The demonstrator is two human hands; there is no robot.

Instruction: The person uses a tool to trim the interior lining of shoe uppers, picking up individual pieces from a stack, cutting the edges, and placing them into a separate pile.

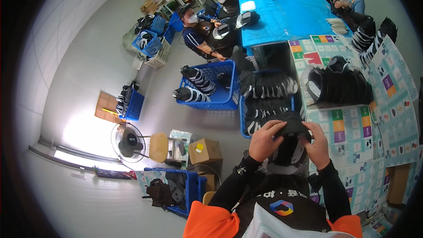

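Note:
A black cap (291, 124) is held in front of my chest, its open underside and pale inner band turned toward me. My left hand (265, 142) grips the cap's left edge, with thumb and fingers closed on it. On the opposite edge, my right hand (318, 146) pinches the cap in the same way. Just beyond my hands sits a blue basket (243, 117) packed with rows of nested black caps (269, 103). To the right, a stack of dark caps with a light lining (341, 83) lies on a table covered in printed sheets (339, 150).
Another blue basket (229, 101) with cap stacks stands on the floor left of centre. Several people work around a blue-covered table (282, 13) at the far side. On my left are a fan (128, 143), a stool (158, 147), a cardboard box (205, 151) and a blue crate (191, 189).

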